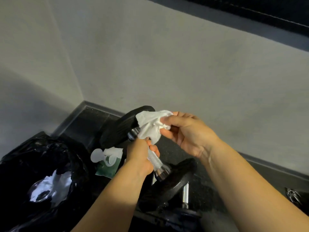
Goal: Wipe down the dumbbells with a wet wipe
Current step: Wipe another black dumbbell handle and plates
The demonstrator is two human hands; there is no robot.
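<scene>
1. The dumbbell [154, 159] sits at lower centre of the frame, held off the floor, its long axis running from upper left to lower right
2. The left grip [141, 156] is wrapped round the knurled handle, palm away from the camera
3. The right grip [189, 133], palm turned leftward, pinches the bunched wet wipe [152, 126], which drapes onto the bar's upper end just above the left grip

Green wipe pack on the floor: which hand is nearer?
Left. The left hand grips the dumbbell handle just right of the pack; the right hand, holding the wipe, is farther right and higher.
</scene>
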